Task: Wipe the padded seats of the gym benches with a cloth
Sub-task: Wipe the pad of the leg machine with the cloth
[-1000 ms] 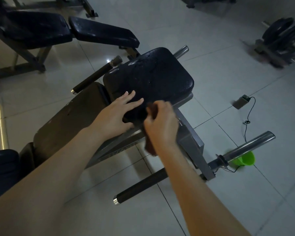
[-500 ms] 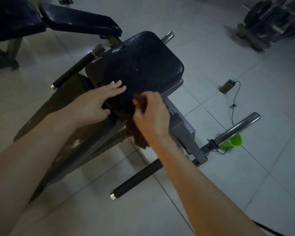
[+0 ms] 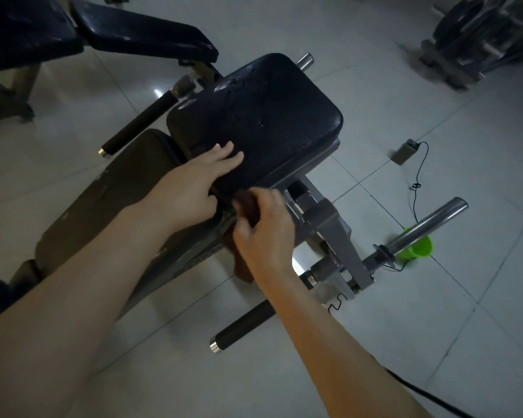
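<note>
**Floor** [image 3: 103, 372]: pale glossy tiles with thin dark joints.

**Standing on it:**
- gym bench with a grey frame and a black padded seat [image 3: 269, 116], its surface scuffed
- second bench [image 3: 145, 34], dark padded, upper left
- weight rack [image 3: 471, 40], upper right, blurred

**Lying on it:**
- small grey box [image 3: 405, 152] with a thin black cord [image 3: 417, 176]
- green cup [image 3: 420, 248], partly behind the bench's steel bar [image 3: 435, 218]
- thick black cable [image 3: 429, 396], lower right

**On the seat:**
- left hand [image 3: 194, 188], fingers flat near the front edge
- brown cloth [image 3: 242, 268] hanging at that edge, gripped by the right hand [image 3: 266, 233]
</note>
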{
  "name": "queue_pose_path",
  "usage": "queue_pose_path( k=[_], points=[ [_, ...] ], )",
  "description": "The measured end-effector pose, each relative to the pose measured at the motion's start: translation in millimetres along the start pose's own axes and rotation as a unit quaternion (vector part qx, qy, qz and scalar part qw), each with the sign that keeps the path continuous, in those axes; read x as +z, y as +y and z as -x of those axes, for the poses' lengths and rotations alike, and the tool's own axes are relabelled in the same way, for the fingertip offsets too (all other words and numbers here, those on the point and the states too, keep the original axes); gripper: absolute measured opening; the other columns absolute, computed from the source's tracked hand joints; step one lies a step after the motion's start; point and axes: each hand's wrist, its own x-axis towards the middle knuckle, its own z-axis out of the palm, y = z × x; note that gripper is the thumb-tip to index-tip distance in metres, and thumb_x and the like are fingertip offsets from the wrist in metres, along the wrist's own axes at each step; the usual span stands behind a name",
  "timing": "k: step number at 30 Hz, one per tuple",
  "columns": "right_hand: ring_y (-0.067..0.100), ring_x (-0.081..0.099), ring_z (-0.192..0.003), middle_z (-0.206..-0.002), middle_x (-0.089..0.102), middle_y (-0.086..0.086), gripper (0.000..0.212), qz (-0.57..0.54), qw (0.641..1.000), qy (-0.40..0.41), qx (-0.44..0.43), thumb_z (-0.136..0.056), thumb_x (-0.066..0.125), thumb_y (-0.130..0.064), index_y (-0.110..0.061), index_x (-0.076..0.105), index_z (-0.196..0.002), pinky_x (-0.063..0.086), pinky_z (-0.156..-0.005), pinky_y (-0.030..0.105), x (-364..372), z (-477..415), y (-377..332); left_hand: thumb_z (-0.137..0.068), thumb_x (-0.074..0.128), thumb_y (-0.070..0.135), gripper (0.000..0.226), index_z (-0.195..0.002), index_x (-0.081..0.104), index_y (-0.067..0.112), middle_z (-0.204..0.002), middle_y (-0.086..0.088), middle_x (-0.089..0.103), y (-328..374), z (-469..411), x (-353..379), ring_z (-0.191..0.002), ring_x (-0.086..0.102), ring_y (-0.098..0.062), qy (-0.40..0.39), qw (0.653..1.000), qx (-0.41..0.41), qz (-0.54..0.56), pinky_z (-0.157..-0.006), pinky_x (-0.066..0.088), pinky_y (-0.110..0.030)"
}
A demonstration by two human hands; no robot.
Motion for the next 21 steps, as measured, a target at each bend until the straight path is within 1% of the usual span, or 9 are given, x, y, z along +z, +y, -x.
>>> queue_pose_path(
  k=[2,3,5,8,12,14,16,18,21],
  points=[
    [-0.006,0.043,-0.083,-0.110,0.055,-0.005,0.027,0.054,0.996,-0.065,-0.035,-0.092,0.065,-0.021,-0.016,0.061,-0.119,0.035,-0.072,0.000,0.2,6.0,7.8,-0.086,0.057,-0.006,0.089,-0.154,0.019,0.038,-0.162,0.018,0.003,-2.1,0.2,-1.5,-0.142,-0.001,0.007,-0.004,1.000,0.001,-0.006,-0.117,0.030,-0.032],
    [-0.005,0.044,-0.085,-0.111,0.055,-0.005,0.028,0.059,0.996,-0.067,-0.007,-0.093,0.064,-0.022,-0.017,0.060,-0.120,0.036,-0.072,0.002,-5.6,1.9,11.0,-0.086,0.057,-0.006,0.089,-0.154,0.019,0.038,-0.162,0.018,0.003,-3.0,0.3,-1.2,-0.142,-0.001,0.006,-0.005,1.000,0.001,-0.004,-0.116,0.030,-0.031],
    [-0.003,0.045,-0.082,-0.108,0.053,-0.007,0.026,0.034,0.998,-0.002,0.057,-0.093,0.064,-0.022,-0.016,0.059,-0.118,0.040,-0.076,0.008,-24.4,-16.4,15.5,-0.086,0.057,-0.007,0.090,-0.153,0.019,0.038,-0.162,0.019,0.004,-5.0,-0.1,0.8,-0.142,-0.001,0.008,0.002,1.000,0.001,0.002,-0.117,0.028,-0.030],
    [-0.004,0.047,-0.081,-0.102,0.055,-0.006,0.023,0.010,0.992,0.115,0.041,-0.092,0.066,-0.025,-0.014,0.061,-0.112,0.038,-0.073,0.005,-55.4,-49.9,14.7,-0.085,0.057,-0.008,0.091,-0.153,0.020,0.038,-0.161,0.020,0.004,-5.8,-1.4,4.3,-0.141,-0.001,0.009,0.007,1.000,0.004,0.005,-0.116,0.027,-0.025],
    [0.007,0.050,-0.088,-0.105,0.061,0.002,0.024,0.022,0.985,0.153,0.074,-0.093,0.064,-0.026,-0.011,0.063,-0.112,0.034,-0.071,0.004,-64.3,-80.2,25.4,-0.085,0.057,-0.008,0.090,-0.153,0.020,0.038,-0.161,0.022,0.004,-5.2,-1.7,5.0,-0.140,-0.002,0.010,0.007,1.000,0.002,0.011,-0.117,0.025,-0.025],
    [0.004,0.050,-0.087,-0.105,0.062,0.003,0.023,0.005,0.983,0.164,0.081,-0.093,0.064,-0.024,-0.011,0.063,-0.112,0.035,-0.073,0.004,-52.5,-78.5,24.7,-0.086,0.057,-0.008,0.089,-0.153,0.020,0.038,-0.161,0.021,0.004,-5.1,-1.9,3.6,-0.140,-0.002,0.010,0.002,1.000,0.002,0.011,-0.118,0.024,-0.027],
    [-0.004,0.048,-0.084,-0.103,0.060,0.001,0.022,-0.021,0.985,0.158,0.063,-0.091,0.066,-0.017,-0.010,0.063,-0.111,0.037,-0.076,0.002,-32.9,-64.3,16.6,-0.086,0.057,-0.007,0.089,-0.154,0.020,0.038,-0.161,0.021,0.004,-5.1,-1.8,2.3,-0.140,-0.002,0.010,0.001,1.000,0.003,0.007,-0.117,0.027,-0.027],
    [-0.012,0.047,-0.085,-0.103,0.055,-0.001,0.025,-0.037,0.991,0.122,0.040,-0.088,0.066,-0.010,-0.010,0.062,-0.113,0.035,-0.081,-0.001,-12.1,-39.5,7.0,-0.086,0.058,-0.006,0.089,-0.154,0.021,0.037,-0.161,0.021,0.004,-5.6,-2.2,1.2,-0.141,-0.002,0.009,-0.003,1.000,0.004,0.001,-0.116,0.029,-0.027],
    [-0.014,0.047,-0.089,-0.106,0.055,0.000,0.033,-0.058,0.996,0.062,-0.003,-0.085,0.067,-0.007,-0.008,0.060,-0.118,0.040,-0.084,0.003,11.5,-4.6,0.1,-0.085,0.058,-0.007,0.090,-0.154,0.021,0.038,-0.161,0.021,0.004,-5.9,-2.8,0.0,-0.140,-0.002,0.010,-0.011,1.000,0.005,0.004,-0.112,0.032,-0.026]
  ],
)
